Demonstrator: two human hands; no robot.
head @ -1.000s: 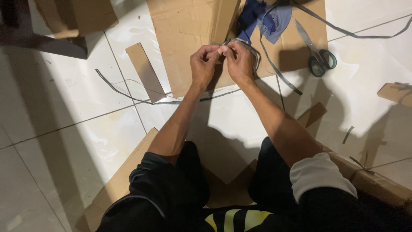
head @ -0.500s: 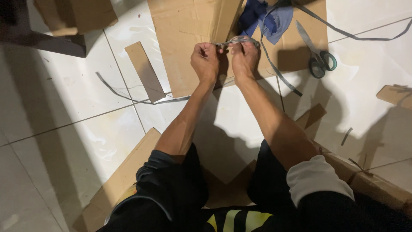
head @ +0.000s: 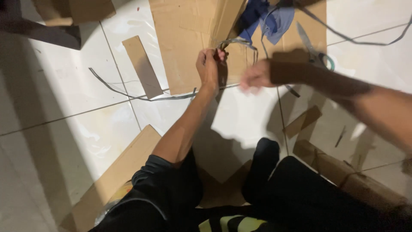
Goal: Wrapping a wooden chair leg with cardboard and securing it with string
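One hand is now doing the holding where two were gripping half a second ago: the left hand (head: 209,64) is staying clenched around the grey strap (head: 234,43), whose looped end is arching up and to the right from the fist, over the big cardboard sheet (head: 180,38). The right hand (head: 256,76) is letting go and swinging away to the right of that sheet, blurred in motion, so whether its fingers are spread or curled cannot be told; it appears to be carrying nothing. It is moving in the direction of the scissors (head: 315,51), which are lying on the far right part of the same sheet, partly behind the forearm. A blue cloth (head: 268,19) is sitting at the sheet's upper right edge, and a narrow cardboard strip (head: 141,66) is lying on the white tiled floor (head: 64,120) just left of the sheet, with a loose length of strap trailing below it. Judging by this, the two-handed working of the strap is pausing while the left hand keeps the loop fixed in place
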